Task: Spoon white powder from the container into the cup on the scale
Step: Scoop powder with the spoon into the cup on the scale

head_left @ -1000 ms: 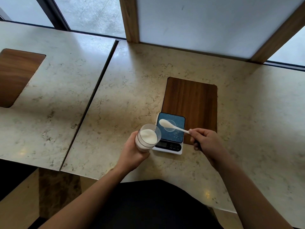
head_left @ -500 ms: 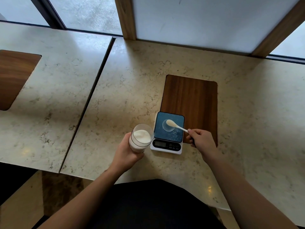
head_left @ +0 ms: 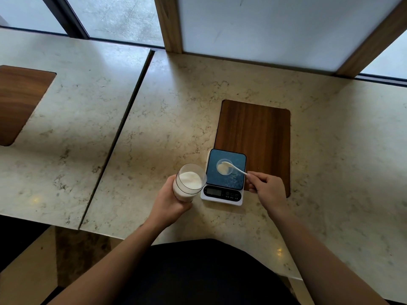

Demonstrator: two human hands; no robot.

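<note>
A clear container (head_left: 189, 183) holding white powder is gripped from below and behind by my left hand (head_left: 170, 202), raised just left of the scale. The small white scale (head_left: 224, 178) has a dark blue platform and a blank display at its near edge. A small clear cup (head_left: 224, 167) stands on the platform with white powder in it. My right hand (head_left: 265, 190) pinches the handle of a white spoon (head_left: 234, 168), whose bowl sits tipped over the cup's mouth.
The scale straddles the near edge of a wooden inlay (head_left: 255, 137) in the marble table (head_left: 167, 119). A seam (head_left: 120, 133) separates a second table on the left with its own wooden inlay (head_left: 19, 102). A window frame and wooden posts (head_left: 168, 23) run along the far edge.
The spoon has moved over the cup and tipped; powder now lies in the cup. My left hand has kept the container beside the scale.
</note>
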